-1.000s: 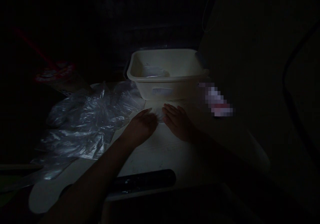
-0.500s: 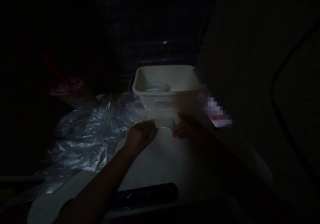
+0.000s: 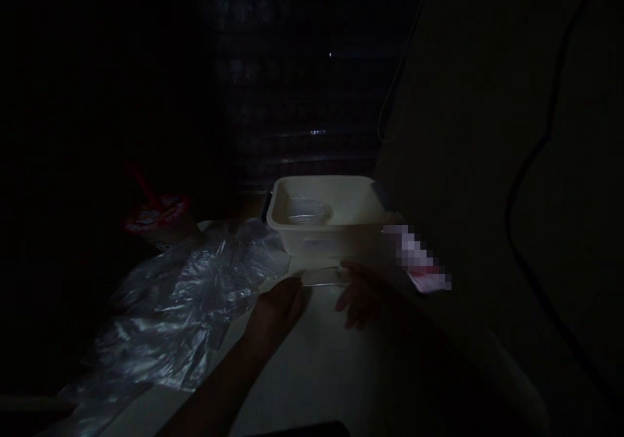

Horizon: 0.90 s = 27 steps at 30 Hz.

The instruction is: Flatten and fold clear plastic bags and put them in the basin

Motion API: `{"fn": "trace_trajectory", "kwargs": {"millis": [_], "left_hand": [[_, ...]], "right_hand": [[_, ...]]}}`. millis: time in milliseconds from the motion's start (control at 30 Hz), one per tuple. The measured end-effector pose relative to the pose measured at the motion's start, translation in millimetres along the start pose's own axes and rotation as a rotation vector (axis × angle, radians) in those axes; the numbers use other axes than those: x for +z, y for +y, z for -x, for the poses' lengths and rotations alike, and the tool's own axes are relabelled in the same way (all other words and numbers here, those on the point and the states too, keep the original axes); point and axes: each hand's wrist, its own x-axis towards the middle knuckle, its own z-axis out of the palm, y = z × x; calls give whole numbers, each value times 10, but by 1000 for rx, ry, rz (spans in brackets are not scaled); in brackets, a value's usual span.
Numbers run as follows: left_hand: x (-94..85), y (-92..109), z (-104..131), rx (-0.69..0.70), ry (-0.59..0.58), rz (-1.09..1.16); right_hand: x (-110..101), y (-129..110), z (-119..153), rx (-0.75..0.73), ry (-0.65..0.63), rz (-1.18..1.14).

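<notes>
In the dim head view, my left hand (image 3: 277, 308) is closed on the left end of a small, flat, pale piece that looks like clear plastic (image 3: 322, 277). My right hand (image 3: 359, 295) is by the right end of this piece, its fingers spread; whether a fingertip touches it I cannot tell. Just beyond both hands stands a cream plastic tub (image 3: 326, 242), with a clear, shiny packet (image 3: 307, 211) lying inside at the left.
Crumpled clear plastic sheeting (image 3: 166, 320) covers the left of the white table (image 3: 302, 365). Behind it stands a cup with a red straw (image 3: 160, 219). A blurred pink-and-white item (image 3: 422, 264) lies right of the tub. A dark object (image 3: 302, 430) shows at the bottom edge.
The view has tilted up, so everything sits lower in the picture. My right hand's fingers have spread further apart. My left hand keeps its grip on the piece.
</notes>
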Motion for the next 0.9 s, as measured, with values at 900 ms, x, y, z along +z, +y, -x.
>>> {"fn": "trace_trajectory", "kwargs": {"millis": [900], "left_hand": [[197,23,-56,-871,-41,1247]], "right_hand": [[102,347,-306,-467,259,185]]}}
